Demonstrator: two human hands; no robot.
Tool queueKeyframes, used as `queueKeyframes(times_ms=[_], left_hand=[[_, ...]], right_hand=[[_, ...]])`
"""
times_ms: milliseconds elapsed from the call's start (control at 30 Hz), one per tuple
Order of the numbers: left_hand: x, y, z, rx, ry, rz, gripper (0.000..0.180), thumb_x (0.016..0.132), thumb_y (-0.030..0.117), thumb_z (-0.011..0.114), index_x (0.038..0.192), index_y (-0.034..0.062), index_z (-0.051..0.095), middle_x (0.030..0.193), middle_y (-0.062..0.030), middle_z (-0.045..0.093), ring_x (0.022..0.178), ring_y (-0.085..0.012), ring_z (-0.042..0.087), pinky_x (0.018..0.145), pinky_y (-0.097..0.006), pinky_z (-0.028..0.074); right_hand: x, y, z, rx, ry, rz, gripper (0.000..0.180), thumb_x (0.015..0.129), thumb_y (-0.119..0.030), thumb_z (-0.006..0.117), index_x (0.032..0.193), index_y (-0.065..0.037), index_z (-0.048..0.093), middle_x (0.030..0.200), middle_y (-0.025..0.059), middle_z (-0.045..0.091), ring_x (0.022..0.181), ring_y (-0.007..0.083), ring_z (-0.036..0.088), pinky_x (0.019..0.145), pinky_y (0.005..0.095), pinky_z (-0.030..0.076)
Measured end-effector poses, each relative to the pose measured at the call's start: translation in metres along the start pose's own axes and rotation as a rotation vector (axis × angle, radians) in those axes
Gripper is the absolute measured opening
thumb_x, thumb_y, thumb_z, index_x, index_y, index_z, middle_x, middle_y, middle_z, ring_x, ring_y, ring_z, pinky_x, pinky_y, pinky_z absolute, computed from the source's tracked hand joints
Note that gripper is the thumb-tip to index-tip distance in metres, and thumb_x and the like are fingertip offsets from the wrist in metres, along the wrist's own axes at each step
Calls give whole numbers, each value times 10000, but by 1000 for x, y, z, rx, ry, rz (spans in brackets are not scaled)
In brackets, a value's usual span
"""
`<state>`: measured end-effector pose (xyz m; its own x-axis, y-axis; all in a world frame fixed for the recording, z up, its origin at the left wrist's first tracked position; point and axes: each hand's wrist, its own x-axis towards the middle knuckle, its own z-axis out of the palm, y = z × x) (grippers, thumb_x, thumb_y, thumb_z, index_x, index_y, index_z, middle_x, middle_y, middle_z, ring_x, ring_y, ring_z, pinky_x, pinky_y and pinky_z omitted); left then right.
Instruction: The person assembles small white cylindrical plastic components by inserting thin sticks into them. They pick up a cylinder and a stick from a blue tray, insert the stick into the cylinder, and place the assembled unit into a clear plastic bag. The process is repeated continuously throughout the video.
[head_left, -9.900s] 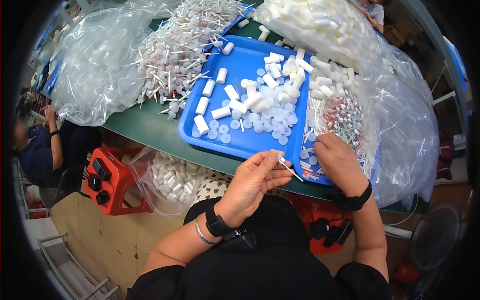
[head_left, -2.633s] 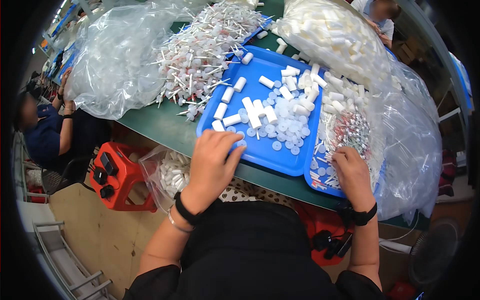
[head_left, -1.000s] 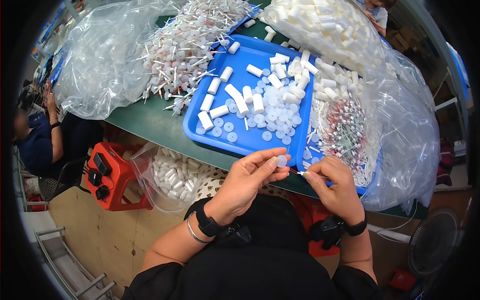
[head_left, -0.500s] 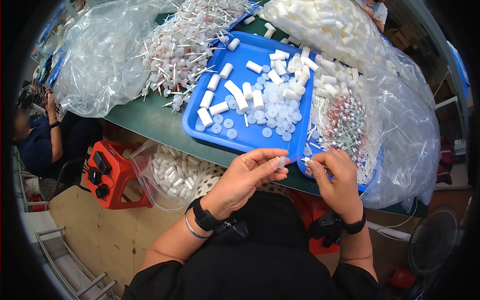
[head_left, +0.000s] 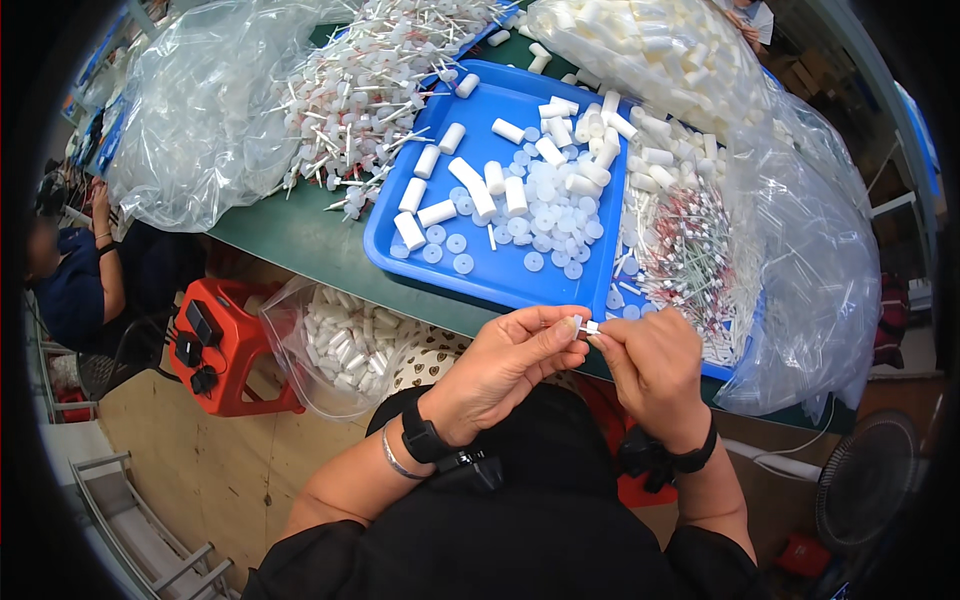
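Both hands meet just off the green bench's (head_left: 300, 235) near edge, left hand (head_left: 505, 365) and right hand (head_left: 645, 365) pinching a small white plastic piece (head_left: 585, 326) together mid-assembly, probably needing a firm push home.

A clear plastic bag (head_left: 200, 110) lies far left, a bag of white tubes (head_left: 660, 50) far right, a clear bag of red-tipped sticks (head_left: 800, 260) right, and a tube-filled bag (head_left: 340, 345) below the table edge.
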<state>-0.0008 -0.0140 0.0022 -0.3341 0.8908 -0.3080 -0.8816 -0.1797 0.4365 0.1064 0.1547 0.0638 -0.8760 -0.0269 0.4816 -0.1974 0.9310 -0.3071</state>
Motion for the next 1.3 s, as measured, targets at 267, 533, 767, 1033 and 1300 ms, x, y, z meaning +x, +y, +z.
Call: queueKeyframes(times_ms=[267,533,767,1033,1300], left_hand=[[5,-10,0,-90,-31,19,349,1026,213,643,1289,-15,615,1033,-46,678,875,-113,663,821,-252,570],[-13,12,-13,73,140,293,318,1038,236,626,1246,-5,627,1038,-53,674,909,-127,663,835,-277,562],[-32,29,-27,86,289,488,390,1070,288,545,1321,-10,574,1098,-108,680,963,-177,685,875,-325,577],[-39,34,-36,68,290,490,414,1071,287,558,1353,-15,568,1097,-102,680,980,-169,682,890,-309,562],[-38,41,-31,7,256,508,435,1076,281,541,1392,-17,529,1170,-122,665,1054,-191,665,979,-340,551]], right_hand=[[1,-9,19,-42,35,52,70,879,-40,717,858,-52,651,686,66,608,585,251,557,572,383,386],[37,1,13,195,-193,143,65,915,-113,690,929,-50,696,786,116,667,718,315,632,637,429,470],[109,23,76,-97,-310,-276,66,793,-71,647,844,-59,688,860,97,621,842,290,635,733,398,518],[122,29,108,-328,-446,-564,48,764,-95,632,748,-50,637,869,92,584,821,263,620,735,385,521],[113,19,81,126,-412,-252,51,824,-83,655,829,-40,629,798,122,625,708,317,656,634,435,530]])
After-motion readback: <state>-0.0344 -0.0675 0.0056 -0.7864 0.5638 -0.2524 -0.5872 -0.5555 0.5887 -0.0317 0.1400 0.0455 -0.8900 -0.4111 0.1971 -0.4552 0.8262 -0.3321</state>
